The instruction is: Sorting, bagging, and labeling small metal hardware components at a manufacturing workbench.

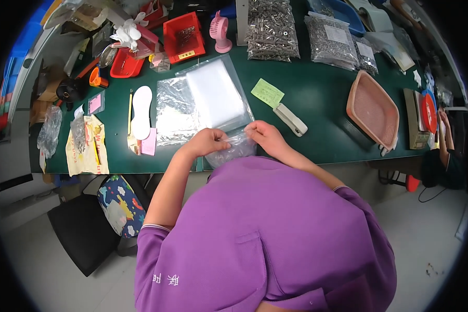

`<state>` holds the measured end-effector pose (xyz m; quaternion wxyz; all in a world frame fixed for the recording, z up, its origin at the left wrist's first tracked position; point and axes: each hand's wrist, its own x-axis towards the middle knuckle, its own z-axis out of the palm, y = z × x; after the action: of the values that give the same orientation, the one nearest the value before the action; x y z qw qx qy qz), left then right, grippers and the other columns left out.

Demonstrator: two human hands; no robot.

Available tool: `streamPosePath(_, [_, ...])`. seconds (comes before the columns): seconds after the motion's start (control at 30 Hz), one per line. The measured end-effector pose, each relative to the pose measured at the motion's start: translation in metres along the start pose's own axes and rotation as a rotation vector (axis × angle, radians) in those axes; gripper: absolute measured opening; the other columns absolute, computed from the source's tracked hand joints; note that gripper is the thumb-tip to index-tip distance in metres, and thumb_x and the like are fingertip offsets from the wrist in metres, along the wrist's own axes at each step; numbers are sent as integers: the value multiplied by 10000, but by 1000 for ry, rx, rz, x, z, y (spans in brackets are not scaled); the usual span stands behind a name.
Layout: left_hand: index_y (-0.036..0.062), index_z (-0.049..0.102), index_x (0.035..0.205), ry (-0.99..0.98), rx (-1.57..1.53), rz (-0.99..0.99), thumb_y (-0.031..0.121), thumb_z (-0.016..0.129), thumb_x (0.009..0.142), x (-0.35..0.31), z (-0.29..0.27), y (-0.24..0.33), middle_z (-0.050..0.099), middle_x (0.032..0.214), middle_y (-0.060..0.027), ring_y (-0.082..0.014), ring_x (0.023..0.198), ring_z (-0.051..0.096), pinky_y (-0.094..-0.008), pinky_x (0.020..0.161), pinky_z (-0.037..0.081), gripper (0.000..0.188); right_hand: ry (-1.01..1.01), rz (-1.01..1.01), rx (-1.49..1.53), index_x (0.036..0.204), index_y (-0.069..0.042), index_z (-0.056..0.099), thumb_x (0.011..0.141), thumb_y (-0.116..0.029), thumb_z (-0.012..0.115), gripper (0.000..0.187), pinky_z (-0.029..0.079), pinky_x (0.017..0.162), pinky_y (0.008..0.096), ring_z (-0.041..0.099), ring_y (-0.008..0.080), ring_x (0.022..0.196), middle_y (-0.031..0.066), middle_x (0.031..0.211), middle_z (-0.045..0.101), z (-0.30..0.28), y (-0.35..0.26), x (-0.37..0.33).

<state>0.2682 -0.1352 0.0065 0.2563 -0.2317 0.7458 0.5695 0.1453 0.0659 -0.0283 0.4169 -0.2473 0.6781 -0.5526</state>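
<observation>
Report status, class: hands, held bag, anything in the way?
Left hand, right hand both pinching clear plastic bag. Bag at near edge of green table, partly behind purple shirt. Flat plastic bags just beyond, possible clutter.

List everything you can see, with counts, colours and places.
Clear bag: one, transparent, between the hands
Flat plastic bags: several, clear to whitish, beyond the hands
Stapler: one, pale, beyond right hand
Paper slip: one, green, by the stapler
Basket: one, salmon, table's right
Parts bags: at least three, silvery contents, far edge
Bins: at least two, red, far left
Fan: one, pink, far middle
Gloves: count unclear, white, far left
Insole-shaped piece: one, white, left of flat bags
Chair: one, black, lower left
Table: one, green, across the view
Another person: one, dark clothing, right edge
Other clutter: uncountable, mixed, table's ends
Shirt: one, purple, lower middle
Left hand: one, bare, pinching clear bag
Right hand: one, bare, pinching clear bag
</observation>
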Motion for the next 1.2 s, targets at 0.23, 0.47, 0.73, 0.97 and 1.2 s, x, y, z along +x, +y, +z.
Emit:
streamPosePath(0.23, [24,584,918,30,85,162,73,703,721,-21,11,12,586,778,-9,-89,722,528,-248,676,443,235,-106,-50,-48,1109,-85,595,800,-53,624,312,478,730,273,582,120,795,36,920,594,-11,-27,-23])
streamPosePath(0.47, [30,566,983,32,131,195,42,680,742,-24,17,18,555,772,-3,-80,723,513,-232,668,434,267,-148,-513,-676,935,-133,624,743,-85,656,201,455,767,340,540,217,877,36,948,508,-13,-49,-18])
streamPosePath(0.73, [45,577,915,122,103,473,-4,601,805,-21,21,21,589,920,-30,-129,760,562,-249,688,470,123,-155,-580,-812,778,-100,557,716,-83,654,116,434,796,363,527,232,899,32,920,506,-11,-55,-17])
streamPosePath(0.97, [51,619,895,177,412,573,56,597,815,-28,23,37,589,1096,-104,-271,868,618,-328,750,498,83,-194,-770,-868,798,-103,568,725,-96,646,107,424,810,367,533,229,935,28,958,519,-19,-60,-20])
streamPosePath(1.2, [17,668,855,93,396,358,245,634,841,-11,27,32,649,882,-107,-252,815,623,-337,746,491,230,-228,-744,-880,820,-116,563,735,-145,647,123,410,791,368,533,229,931,30,965,514,-20,-62,-22])
